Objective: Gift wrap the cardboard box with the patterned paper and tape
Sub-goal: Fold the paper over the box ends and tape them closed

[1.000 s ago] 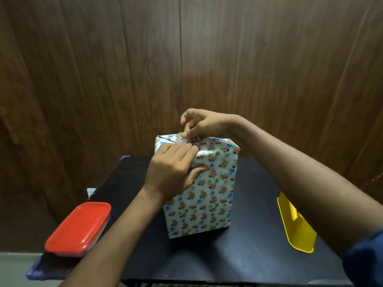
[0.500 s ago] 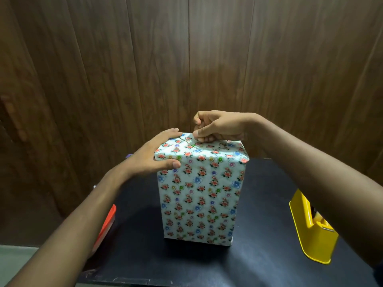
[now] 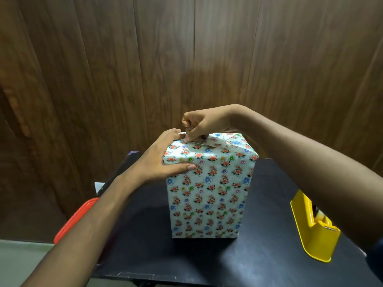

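The box (image 3: pixel 209 191) stands upright on the black table (image 3: pixel 259 255), covered in white paper with small red and blue flowers. My left hand (image 3: pixel 163 160) grips its top left corner, thumb on the front face and fingers over the top edge. My right hand (image 3: pixel 205 125) sits above the back of the top, fingers curled, pressing down on the folded paper flap (image 3: pixel 209 145) there. Whether a piece of tape lies under the fingertips is hard to tell. A yellow tape dispenser (image 3: pixel 315 228) stands at the right.
A red-lidded plastic container (image 3: pixel 72 220) lies at the table's left edge, partly hidden by my left forearm. A dark wooden panel wall (image 3: pixel 186 59) rises right behind the table. A pale floor strip (image 3: pixel 18 264) shows at lower left.
My left hand left the box's front face and went to its top left corner, where it grips now. My right hand stays on the top flap. The view shifted slightly.
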